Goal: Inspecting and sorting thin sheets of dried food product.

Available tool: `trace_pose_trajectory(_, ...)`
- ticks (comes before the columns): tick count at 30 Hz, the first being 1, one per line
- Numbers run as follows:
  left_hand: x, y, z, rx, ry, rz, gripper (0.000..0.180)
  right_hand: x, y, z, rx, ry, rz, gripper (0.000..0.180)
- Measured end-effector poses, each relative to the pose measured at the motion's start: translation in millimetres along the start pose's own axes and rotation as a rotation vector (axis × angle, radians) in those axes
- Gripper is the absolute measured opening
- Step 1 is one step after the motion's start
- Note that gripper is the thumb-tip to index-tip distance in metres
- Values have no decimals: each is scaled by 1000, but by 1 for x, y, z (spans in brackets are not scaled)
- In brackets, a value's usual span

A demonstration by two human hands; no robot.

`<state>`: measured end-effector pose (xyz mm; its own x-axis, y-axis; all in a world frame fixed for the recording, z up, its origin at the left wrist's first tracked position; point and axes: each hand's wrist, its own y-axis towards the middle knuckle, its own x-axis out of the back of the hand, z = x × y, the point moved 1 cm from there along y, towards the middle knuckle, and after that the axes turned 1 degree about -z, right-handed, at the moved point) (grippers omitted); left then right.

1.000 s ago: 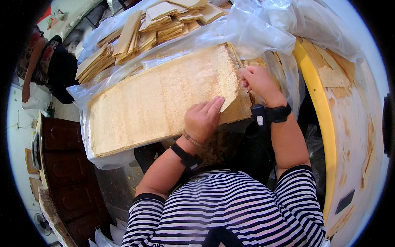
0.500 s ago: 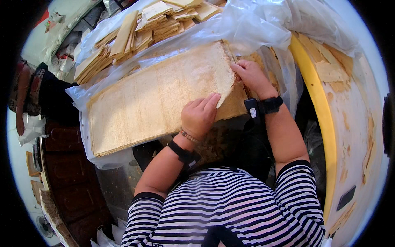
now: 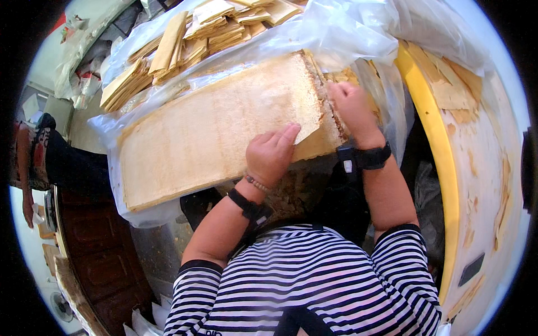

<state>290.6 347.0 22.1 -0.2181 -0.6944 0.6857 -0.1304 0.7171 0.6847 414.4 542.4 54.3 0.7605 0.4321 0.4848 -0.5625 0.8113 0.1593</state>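
Note:
A stack of thin, pale tan sheets (image 3: 196, 140) lies slantwise in front of me, its right end ragged and brown. My left hand (image 3: 270, 154) is closed on the near right corner of the top sheet, which is bent up a little between thumb and fingers. Just off the ragged end, my right hand (image 3: 353, 109) is curled closed and smeared by motion. Whatever its fingers may hold is hidden. Clear plastic film (image 3: 140, 220) shows under and around the stack.
Beyond the stack, piles of folded tan sheets (image 3: 216, 28) rest on the plastic. To my right runs a pale surface with a yellow edge (image 3: 431, 140), bearing scraps and a dark phone (image 3: 472, 269). A brown panelled piece (image 3: 103, 246) and another person's arm (image 3: 25, 173) are at left.
My right hand has moved right, away from the stack's ragged end. The left hand stays at the corner. At far left, the other person has shifted.

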Motion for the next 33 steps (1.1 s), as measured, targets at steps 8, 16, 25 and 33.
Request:
trace_pose_trajectory(8, 2, -1, 0, -17, 42, -38, 40, 2, -11, 12, -78, -105, 108, 43)
trace_pose_trajectory(16, -2, 2, 1, -40, 11, -58, 42, 28, -8, -1, -73, 121, -97, 44)
trace_pose_trajectory(25, -4, 0, 1, -36, 22, -18, 42, 4, -56, 49, 381, -365, -97, 37)
trace_pose_trajectory(33, 5, 2, 6, 23, -10, -50, 28, 24, -71, 61, 183, -165, -162, 17)
